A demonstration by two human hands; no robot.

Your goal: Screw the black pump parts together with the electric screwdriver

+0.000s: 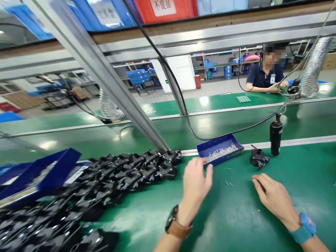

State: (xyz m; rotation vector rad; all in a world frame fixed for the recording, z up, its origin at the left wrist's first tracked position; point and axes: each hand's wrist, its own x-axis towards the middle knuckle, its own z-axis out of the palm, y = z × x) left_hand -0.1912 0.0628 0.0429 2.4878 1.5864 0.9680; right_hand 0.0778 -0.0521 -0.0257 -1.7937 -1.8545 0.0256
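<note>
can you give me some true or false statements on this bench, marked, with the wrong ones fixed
1. The left hand is at the blue tray of small metal parts. True.
2. The right hand is gripping the black tool. False: the tool is beyond that hand, apart from it.
3. A few loose pins lie on the green table. True.
4. The blue wristband is on the left wrist. False: it is on the right wrist.
5. The red bin is above the table. True.
</note>
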